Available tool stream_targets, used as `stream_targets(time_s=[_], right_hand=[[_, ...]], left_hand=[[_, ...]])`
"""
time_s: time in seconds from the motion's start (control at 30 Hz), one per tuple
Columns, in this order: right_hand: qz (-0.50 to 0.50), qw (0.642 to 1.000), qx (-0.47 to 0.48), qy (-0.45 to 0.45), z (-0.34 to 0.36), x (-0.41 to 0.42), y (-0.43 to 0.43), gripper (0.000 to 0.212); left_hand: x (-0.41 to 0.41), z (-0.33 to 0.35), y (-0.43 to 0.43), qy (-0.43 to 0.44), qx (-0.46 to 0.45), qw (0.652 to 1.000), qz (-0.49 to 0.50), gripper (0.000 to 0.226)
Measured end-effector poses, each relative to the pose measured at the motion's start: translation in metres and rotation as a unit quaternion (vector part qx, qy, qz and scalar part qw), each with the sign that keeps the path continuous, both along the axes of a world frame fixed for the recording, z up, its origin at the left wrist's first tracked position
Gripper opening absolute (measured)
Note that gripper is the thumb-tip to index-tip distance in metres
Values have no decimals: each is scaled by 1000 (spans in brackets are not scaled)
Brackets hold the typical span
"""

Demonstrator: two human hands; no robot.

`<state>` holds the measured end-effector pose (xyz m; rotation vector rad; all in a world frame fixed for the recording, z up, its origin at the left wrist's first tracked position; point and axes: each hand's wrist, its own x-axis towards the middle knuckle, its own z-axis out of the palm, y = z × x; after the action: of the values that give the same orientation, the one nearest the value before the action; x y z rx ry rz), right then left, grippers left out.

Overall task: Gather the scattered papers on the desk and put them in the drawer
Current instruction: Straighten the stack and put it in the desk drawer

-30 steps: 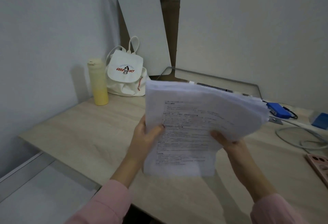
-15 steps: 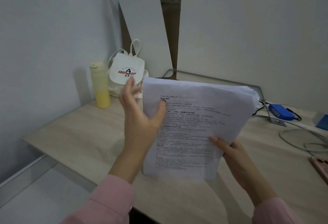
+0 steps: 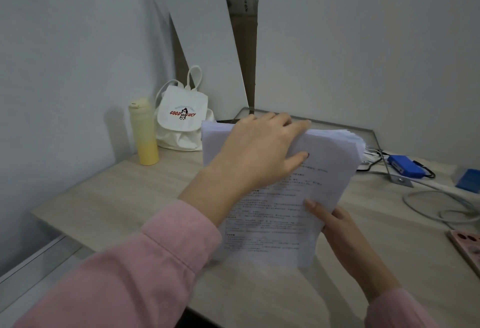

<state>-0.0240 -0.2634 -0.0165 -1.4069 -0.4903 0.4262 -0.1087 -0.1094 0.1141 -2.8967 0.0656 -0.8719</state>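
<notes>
A thick stack of printed white papers [image 3: 298, 213] stands nearly upright above the light wooden desk [image 3: 109, 203], its bottom edge close to the desktop. My right hand [image 3: 340, 231] grips the stack's lower right edge, thumb on the front sheet. My left hand [image 3: 262, 153] lies across the top of the stack with fingers over the upper edge and thumb on the front page. No drawer is in view.
A yellow bottle [image 3: 143, 131] and a white canvas bag [image 3: 181, 120] stand at the back left by the wall. A blue device [image 3: 405, 166] with cables [image 3: 441, 205], a blue box [image 3: 470, 181] and a pink case [image 3: 467, 247] lie at the right.
My left hand left the stack's left edge, rose and moved across to rest over the top edge. The stack stayed in my right hand and shifted slightly.
</notes>
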Motion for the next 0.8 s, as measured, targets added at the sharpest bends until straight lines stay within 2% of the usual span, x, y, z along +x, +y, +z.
stream_targets(time_s=[0.07, 0.17, 0.23, 0.3, 0.37, 0.43, 0.47, 0.5, 0.57, 0.6, 0.7, 0.8], right_hand=[[6, 1000, -5, -6, 0, 0, 0, 74], [14, 1000, -27, 3, -3, 5, -6, 48], [23, 997, -73, 9, -12, 8, -10, 39], [37, 990, -133, 22, -26, 9, -15, 47], [47, 985, -164, 27, -39, 8, -24, 66], [24, 987, -155, 18, -45, 14, -38, 81], [10, 991, -128, 29, -45, 20, -46, 78], [-2, 995, -88, 49, -41, 26, -53, 64], [-15, 996, -5, 89, -29, 34, -65, 36], [-15, 996, 17, 91, -23, 36, -68, 34], [-15, 997, 39, 60, -1, 36, -66, 36], [-33, 998, 51, 3, 17, 32, -62, 26]], left_hand=[[4, 11, 1, 60, 4, 998, 20, 50], [7, 20, 5, 125, -52, 991, -8, 13], [4, 23, 7, 147, -75, 986, -30, 26], [-2, 23, 10, 137, -102, 984, -54, 18], [-7, 23, 18, 96, -139, 984, -56, 24], [-15, 22, 31, 49, -211, 974, -65, 30], [-19, 20, 40, 20, -252, 965, -75, 31], [-23, 16, 47, -7, -302, 949, -84, 29], [-30, 0, 59, -43, -430, 896, -103, 14], [-31, -12, 63, -56, -494, 860, -113, 9], [-34, -53, 63, -84, -638, 757, -114, 13], [-38, -96, 69, -75, -716, 687, -94, 15]])
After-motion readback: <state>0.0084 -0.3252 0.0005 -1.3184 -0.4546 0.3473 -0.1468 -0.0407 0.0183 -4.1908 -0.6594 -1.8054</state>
